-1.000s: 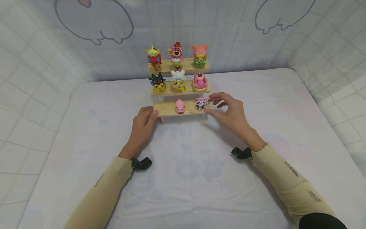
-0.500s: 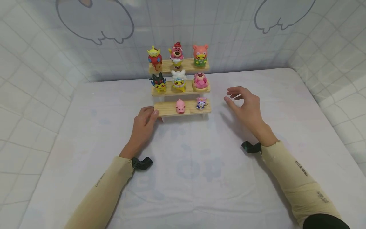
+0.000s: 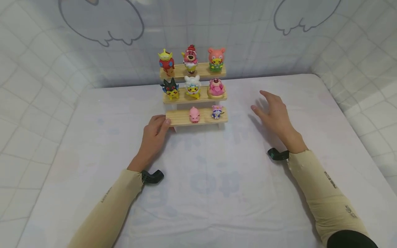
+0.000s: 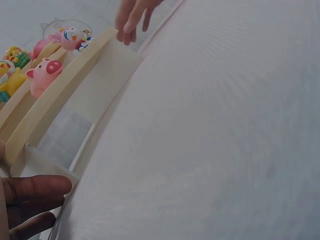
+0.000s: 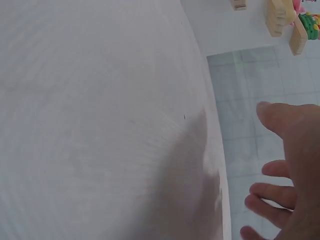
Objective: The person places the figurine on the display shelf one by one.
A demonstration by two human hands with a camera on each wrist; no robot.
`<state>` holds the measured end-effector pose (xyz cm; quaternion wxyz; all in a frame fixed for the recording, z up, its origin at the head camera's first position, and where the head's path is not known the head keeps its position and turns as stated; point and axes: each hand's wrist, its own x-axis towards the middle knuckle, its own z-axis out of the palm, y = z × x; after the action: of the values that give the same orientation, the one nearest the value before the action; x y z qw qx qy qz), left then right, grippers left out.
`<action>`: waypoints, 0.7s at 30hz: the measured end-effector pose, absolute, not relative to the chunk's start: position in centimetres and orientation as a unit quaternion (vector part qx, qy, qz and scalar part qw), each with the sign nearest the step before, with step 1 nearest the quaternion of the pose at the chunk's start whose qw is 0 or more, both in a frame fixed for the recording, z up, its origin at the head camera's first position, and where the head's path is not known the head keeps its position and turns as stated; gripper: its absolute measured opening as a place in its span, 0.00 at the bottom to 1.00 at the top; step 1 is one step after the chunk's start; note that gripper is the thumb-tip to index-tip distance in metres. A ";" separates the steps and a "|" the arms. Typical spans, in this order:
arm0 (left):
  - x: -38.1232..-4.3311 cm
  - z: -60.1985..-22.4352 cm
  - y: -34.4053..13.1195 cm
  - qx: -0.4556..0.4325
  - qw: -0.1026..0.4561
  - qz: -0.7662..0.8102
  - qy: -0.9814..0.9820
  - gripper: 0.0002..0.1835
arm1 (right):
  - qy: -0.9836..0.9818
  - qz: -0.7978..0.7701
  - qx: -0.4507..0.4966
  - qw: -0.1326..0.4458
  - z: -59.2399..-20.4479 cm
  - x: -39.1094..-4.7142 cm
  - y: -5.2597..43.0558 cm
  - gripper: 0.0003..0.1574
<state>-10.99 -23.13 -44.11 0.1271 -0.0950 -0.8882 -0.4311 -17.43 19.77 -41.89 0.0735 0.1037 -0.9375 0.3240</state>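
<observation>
A three-tier wooden display shelf [image 3: 180, 118] with white supports stands at the back of the table. My left hand [image 3: 154, 133] holds the left end of its bottom tier, thumb on the board; in the left wrist view its fingers [image 4: 42, 187] lie beside the white support. On the bottom tier stand a pink pig figurine [image 3: 194, 115] and a small pink-and-purple figurine [image 3: 217, 112]. To the right of the shelf, my right hand [image 3: 277, 115] is held apart from it, fingers extended and nothing in them.
The middle tier carries a dark-eared figurine [image 3: 170, 89], a white-hooded one [image 3: 193, 88] and a pink bear [image 3: 216, 88]. On top are a red-and-yellow figurine [image 3: 166, 62], a bear with a red top [image 3: 190, 60] and a pink-hooded one [image 3: 216, 59]. A white cloth [image 3: 201, 206] covers the table.
My right hand has left the small pink-and-purple figurine and moved away to the right, its fingers spreading. My left hand has stayed at the shelf's left end.
</observation>
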 end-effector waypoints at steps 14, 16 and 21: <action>-11.4 -44.3 -25.1 -0.083 0.134 -0.446 -0.881 0.27 | -0.953 0.276 0.120 0.032 -42.0 -16.6 21.7 0.52; -11.5 -44.2 -25.9 -0.080 0.139 -0.432 -0.887 0.26 | -0.954 0.276 0.117 0.031 -42.1 -16.5 21.9 0.52; -11.8 -44.3 -28.7 -0.056 0.147 -0.386 -0.909 0.24 | -0.955 0.270 0.121 0.030 -42.3 -16.5 22.0 0.54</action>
<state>-11.75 -28.71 -44.28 0.1469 -0.0559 -0.9091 -0.3858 -16.55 22.02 -42.32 0.0302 0.1209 -0.9548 0.2699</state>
